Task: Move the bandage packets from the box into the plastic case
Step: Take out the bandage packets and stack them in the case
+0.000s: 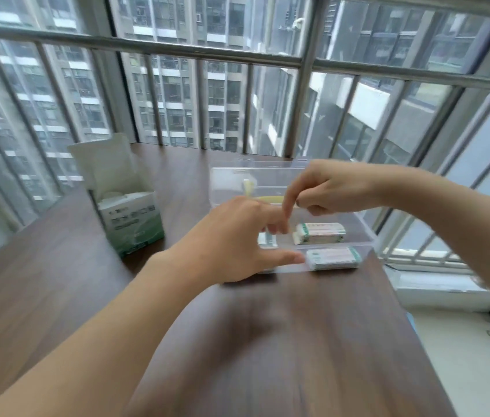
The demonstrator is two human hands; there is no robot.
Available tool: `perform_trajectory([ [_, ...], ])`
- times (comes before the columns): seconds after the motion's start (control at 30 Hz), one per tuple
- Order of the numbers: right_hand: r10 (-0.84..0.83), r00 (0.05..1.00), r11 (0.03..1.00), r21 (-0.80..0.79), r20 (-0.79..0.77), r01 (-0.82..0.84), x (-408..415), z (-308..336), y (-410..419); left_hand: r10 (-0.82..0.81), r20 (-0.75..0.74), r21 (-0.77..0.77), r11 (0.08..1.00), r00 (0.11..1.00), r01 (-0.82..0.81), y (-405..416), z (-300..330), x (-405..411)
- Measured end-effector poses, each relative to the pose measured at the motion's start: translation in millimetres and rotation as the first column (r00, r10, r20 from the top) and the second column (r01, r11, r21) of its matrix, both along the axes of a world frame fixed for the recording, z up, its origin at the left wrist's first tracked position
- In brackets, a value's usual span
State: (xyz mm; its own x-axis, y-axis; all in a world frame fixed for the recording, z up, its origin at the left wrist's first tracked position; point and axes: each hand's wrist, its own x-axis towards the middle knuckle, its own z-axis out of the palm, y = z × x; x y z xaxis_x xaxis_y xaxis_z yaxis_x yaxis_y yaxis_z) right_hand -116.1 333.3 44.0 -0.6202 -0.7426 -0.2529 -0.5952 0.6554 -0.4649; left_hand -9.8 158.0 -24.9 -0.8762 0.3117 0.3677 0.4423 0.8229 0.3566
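While both hands hover, packets (319, 233) fill the case (225, 179) — seemingly ungripped.

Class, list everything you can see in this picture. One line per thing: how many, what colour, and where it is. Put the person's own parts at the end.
Table: one, dark brown wood, fills the foreground.
Box: one, white and green, flap open, on the table's left side.
Plastic case: one, clear, lid open, on the table right of the box.
Bandage packets: two in full view, white with green edging, inside the case, one further back and one nearer the front wall; a third shows partly behind the left hand.
Railing: metal, grey, beyond the table, with tower blocks behind.
Left hand: one, over the case's left part, thumb at the front wall.
Right hand: one, above the case, fingers pointing down.
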Motion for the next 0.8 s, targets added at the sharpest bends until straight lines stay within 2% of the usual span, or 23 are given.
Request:
perform_trajectory([
  [0.1, 0.021, 0.995, 0.976, -0.214, -0.095, -0.041, 16, 17, -28, 0.086, -0.198, 0.21, 0.977, 0.977, -0.043, -32, 11, 24],
  [0.13, 0.042, 0.991, 0.956, -0.284, -0.124, -0.076, 24, 19, -43, 0.184, -0.302, 0.297, 0.951, 0.935, -0.091, -48, 12, 34],
  [0.2, 0.09, 0.977, 0.904, -0.396, -0.191, -0.161, 40, 19, -81, 0.445, -0.451, 0.488, 0.849, 0.774, -0.204, -86, 10, 55],
  [0.27, 0.115, 0.944, 0.87, -0.427, -0.309, -0.246, 53, 17, -120, 0.681, -0.376, 0.637, 0.683, 0.628, -0.358, -122, -9, 67],
  [0.3, 0.114, 0.924, 0.873, -0.406, -0.365, -0.269, 56, 15, -139, 0.744, -0.25, 0.659, 0.6, 0.62, -0.454, -136, -18, 69],
  [0.37, 0.119, 0.879, 0.915, -0.292, -0.462, -0.278, 58, 8, -174, 0.692, 0.111, 0.638, 0.501, 0.713, -0.585, -153, -39, 64],
  [0.4, 0.133, 0.856, 0.939, -0.213, -0.5, -0.27, 56, 2, -189, 0.59, 0.265, 0.654, 0.472, 0.763, -0.592, -155, -47, 60],
  [0.43, 0.139, 0.843, 0.958, -0.145, -0.52, -0.248, 53, -4, -201, 0.473, 0.353, 0.693, 0.447, 0.807, -0.565, -154, -53, 55],
  [0.5, 0.113, 0.849, 0.982, -0.073, -0.516, -0.175, 50, -13, -211, 0.354, 0.364, 0.773, 0.402, 0.862, -0.491, -154, -63, 43],
  [0.53, 0.102, 0.859, 0.985, -0.071, -0.501, -0.159, 52, -14, -212, 0.36, 0.337, 0.789, 0.396, 0.87, -0.47, -156, -66, 38],
  [0.6, 0.109, 0.875, 0.984, -0.073, -0.473, -0.162, 58, -11, -209, 0.412, 0.264, 0.796, 0.418, 0.872, -0.438, -160, -68, 34],
  [0.67, 0.106, 0.869, 0.989, -0.038, -0.483, -0.141, 63, -6, -201, 0.414, 0.194, 0.781, 0.484, 0.889, -0.396, -162, -67, 36],
  [0.73, 0.112, 0.826, 0.994, 0.055, -0.552, -0.099, 69, -8, -193, 0.362, 0.132, 0.785, 0.53, 0.923, -0.32, -161, -65, 42],
  [0.8, 0.161, 0.782, 0.984, 0.159, -0.602, -0.081, 76, -15, -188, 0.299, 0.108, 0.812, 0.524, 0.948, -0.258, -158, -64, 46],
])
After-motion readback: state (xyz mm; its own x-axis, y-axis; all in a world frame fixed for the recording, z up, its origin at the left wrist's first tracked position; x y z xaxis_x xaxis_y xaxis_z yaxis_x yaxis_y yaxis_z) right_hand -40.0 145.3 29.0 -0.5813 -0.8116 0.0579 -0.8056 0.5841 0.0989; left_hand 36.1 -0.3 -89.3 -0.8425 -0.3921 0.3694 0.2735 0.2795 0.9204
